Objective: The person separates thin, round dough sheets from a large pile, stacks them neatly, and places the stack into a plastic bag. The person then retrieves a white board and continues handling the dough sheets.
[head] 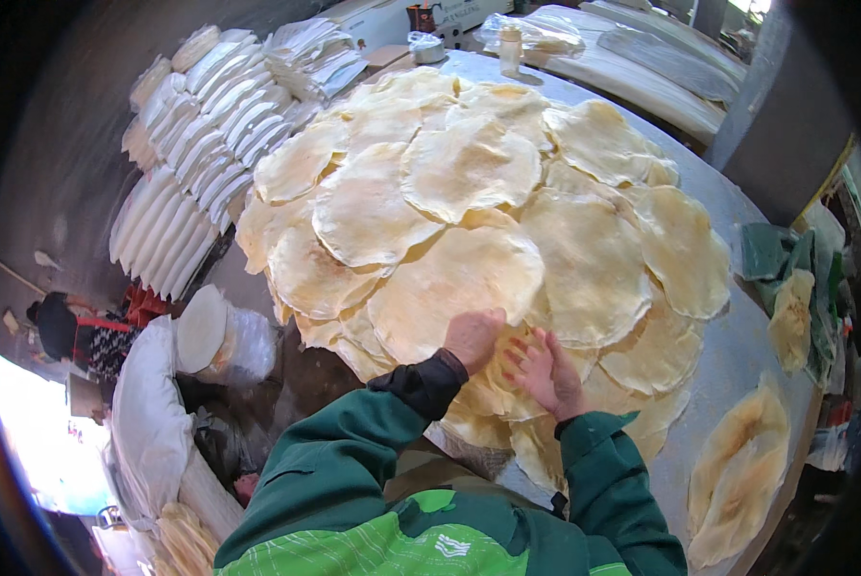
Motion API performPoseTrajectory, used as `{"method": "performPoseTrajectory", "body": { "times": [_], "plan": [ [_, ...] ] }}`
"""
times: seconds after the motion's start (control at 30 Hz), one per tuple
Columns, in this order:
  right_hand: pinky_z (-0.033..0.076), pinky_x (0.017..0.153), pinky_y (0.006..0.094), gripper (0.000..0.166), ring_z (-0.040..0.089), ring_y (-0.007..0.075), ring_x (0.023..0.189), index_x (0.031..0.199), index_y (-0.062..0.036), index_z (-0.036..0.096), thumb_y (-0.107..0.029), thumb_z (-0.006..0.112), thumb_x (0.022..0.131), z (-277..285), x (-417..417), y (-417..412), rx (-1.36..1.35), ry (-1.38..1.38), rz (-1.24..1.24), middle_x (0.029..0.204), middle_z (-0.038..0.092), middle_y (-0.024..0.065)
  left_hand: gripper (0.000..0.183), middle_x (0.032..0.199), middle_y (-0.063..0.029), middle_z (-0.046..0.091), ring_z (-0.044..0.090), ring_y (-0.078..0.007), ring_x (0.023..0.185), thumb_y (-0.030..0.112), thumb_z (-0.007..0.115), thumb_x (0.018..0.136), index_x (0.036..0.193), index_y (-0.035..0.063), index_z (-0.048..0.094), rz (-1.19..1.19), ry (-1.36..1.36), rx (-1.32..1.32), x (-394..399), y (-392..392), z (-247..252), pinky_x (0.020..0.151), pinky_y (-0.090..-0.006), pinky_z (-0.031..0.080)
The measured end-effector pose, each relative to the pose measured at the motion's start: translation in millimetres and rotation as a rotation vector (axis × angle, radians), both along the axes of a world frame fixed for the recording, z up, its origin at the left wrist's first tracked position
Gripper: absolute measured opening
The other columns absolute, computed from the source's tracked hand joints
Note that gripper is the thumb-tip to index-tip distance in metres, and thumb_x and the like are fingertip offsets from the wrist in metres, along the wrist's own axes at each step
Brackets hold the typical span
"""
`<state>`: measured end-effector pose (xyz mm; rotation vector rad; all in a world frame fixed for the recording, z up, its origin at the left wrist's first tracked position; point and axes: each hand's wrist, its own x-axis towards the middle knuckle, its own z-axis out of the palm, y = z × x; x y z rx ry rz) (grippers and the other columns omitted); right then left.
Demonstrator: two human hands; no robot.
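Observation:
A wide pile of thin, pale yellow round flatbread sheets (473, 169) covers much of the table before me. My left hand (475, 337) has its fingers curled over the near rim of a large round sheet (452, 281) at the front of the pile; the fingertips are mostly hidden. Just to the right, my right hand (543, 376) is turned partly palm up with its fingers apart and nothing seen in it. Below and between the hands, more creased sheets (488, 399) hang toward the table's near edge.
Bagged stacks of white rounds (218, 119) stand at left behind the table (718, 374). A folded sheet (740, 475) lies at right, and a plastic bottle (510, 52) stands at the back. A white sack (153, 417) is at left; a person (92, 331) is farther off.

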<state>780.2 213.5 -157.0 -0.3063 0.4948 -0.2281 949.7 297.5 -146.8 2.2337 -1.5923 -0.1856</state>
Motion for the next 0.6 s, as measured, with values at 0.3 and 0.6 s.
{"method": "performPoseTrajectory", "body": {
  "times": [0.3, 0.6],
  "plan": [
    [0.049, 0.093, 0.045, 0.042, 0.059, 0.0305, 0.108, 0.132, -0.0009, 0.046, 0.003, 0.045, 0.089, -61.2, 6.9, -3.4, -0.245, 0.298, -0.293, 0.123, 0.058, 0.0144, 0.05, 0.108, -0.0165, 0.065, 0.064, -0.034, 0.094, 0.032, 0.068, 0.078, 0.124, 0.0122, 0.059, -0.005, 0.193, -0.158, 46.8, -40.6, 24.9, 0.079, -0.0413, 0.052],
    [0.048, 0.095, 0.0444, 0.041, 0.058, 0.0281, 0.11, 0.133, -0.0039, 0.045, -0.004, 0.05, 0.092, -72.3, -19.7, 4.8, -0.197, 0.342, -0.298, 0.124, 0.058, 0.0107, 0.031, 0.096, -0.0162, 0.066, 0.064, -0.0335, 0.089, 0.014, 0.053, 0.081, 0.11, 0.0111, 0.061, 0.195, -0.271, -0.073, 206.0, -171.5, -42.1, 0.075, -0.0444, 0.052]
  ]
}}
